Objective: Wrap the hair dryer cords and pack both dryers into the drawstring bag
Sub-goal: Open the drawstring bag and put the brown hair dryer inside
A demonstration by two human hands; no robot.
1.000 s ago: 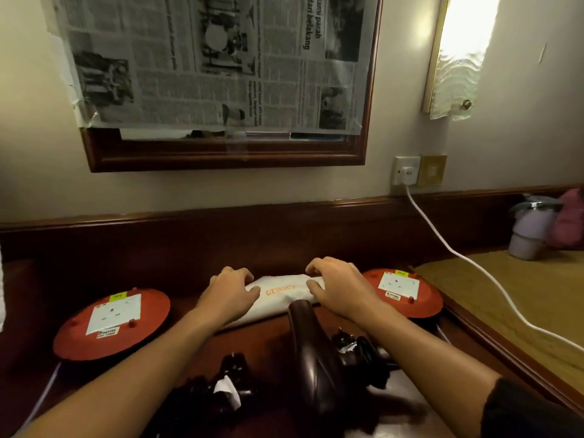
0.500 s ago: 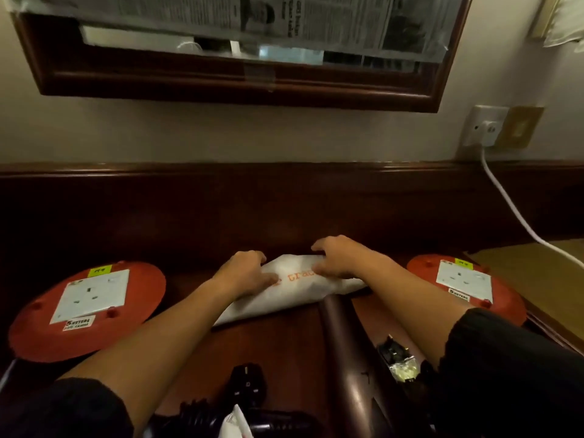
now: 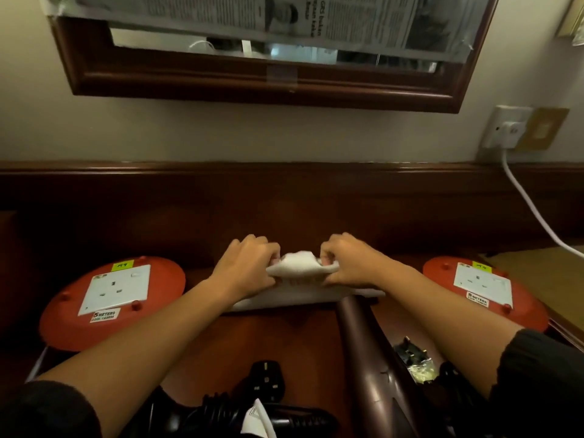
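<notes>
Hands work at the far middle of the dark wooden desk (image 3: 284, 339). Left hand (image 3: 246, 267) and right hand (image 3: 350, 263) each pinch the upper edge of the white drawstring bag (image 3: 300, 273), lifting that edge while the rest of the bag lies flat on the desk. Near centre, one black hair dryer (image 3: 221, 415) lies with its coiled cord and a black plug (image 3: 267, 380) beside it. A brown curved chair back (image 3: 369, 368) rises right of it. Second plug (image 3: 410, 354) rests near right, under the right forearm. Red cable reels sit far left (image 3: 110, 301) and far right (image 3: 483, 292), well apart from the bag. A white cable (image 3: 531, 213) runs from the wall socket (image 3: 508, 128).
</notes>
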